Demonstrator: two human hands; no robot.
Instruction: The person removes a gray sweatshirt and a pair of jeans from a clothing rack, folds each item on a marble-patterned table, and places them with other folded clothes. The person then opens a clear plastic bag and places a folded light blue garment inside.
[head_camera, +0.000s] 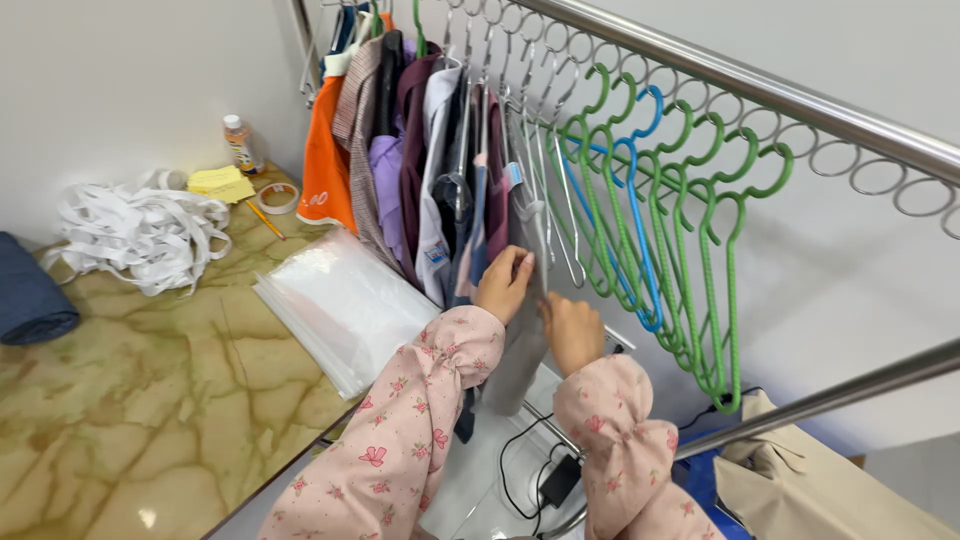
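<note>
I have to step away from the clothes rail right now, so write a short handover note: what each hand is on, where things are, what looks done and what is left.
Left hand: fingers on the near edge of the grey garment hanging on the rail.
Right hand: on the same garment's other edge, lower down. Whether either hand pinches the cloth is not clear.
Hung already: a row of clothes to the left, orange one at the far end.
Unused: green and blue hangers to the right.
On the table: stack of clear plastic bags, white straps.
Left: the grey garment is unbagged and in hand.
</note>
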